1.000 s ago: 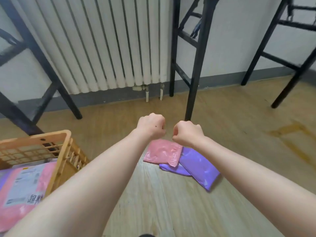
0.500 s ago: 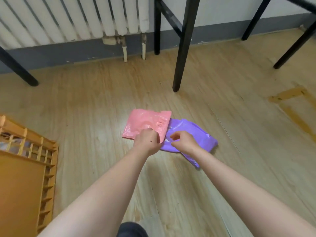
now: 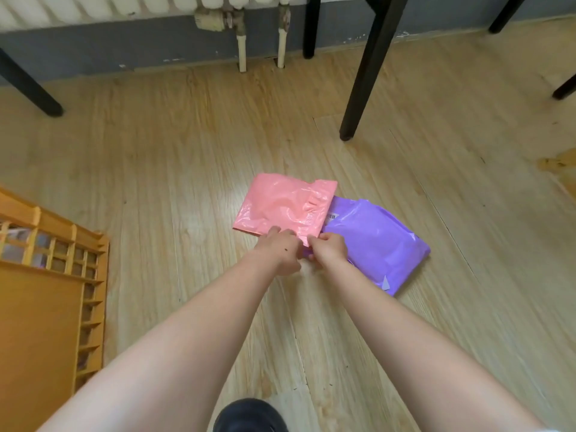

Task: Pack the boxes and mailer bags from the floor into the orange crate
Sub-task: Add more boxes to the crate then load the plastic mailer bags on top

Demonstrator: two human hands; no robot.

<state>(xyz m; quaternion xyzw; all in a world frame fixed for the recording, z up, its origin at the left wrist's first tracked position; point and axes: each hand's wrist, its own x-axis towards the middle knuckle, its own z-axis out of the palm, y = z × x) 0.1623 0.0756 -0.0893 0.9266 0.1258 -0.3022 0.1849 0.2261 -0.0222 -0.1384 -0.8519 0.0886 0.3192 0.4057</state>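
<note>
A pink mailer bag (image 3: 282, 207) lies on the wooden floor, overlapping the left end of a purple mailer bag (image 3: 378, 241). My left hand (image 3: 279, 252) grips the near edge of the pink bag. My right hand (image 3: 330, 249) pinches the bags at the pink bag's near right corner, where the two overlap; which bag it holds I cannot tell. The orange crate (image 3: 46, 307) stands at the left edge, its slatted wall toward me, with bags dimly visible through the slats.
A black table leg (image 3: 361, 88) stands on the floor just beyond the bags. More black legs are at the far left (image 3: 28, 85) and far right (image 3: 564, 87). A radiator with white pipes (image 3: 241, 51) runs along the grey skirting. A dark shoe (image 3: 249, 416) shows at the bottom.
The view has tilted down and come closer to the floor. Both hands dropped from fists in the air to the bags and now grip at the pink bag's near edge.
</note>
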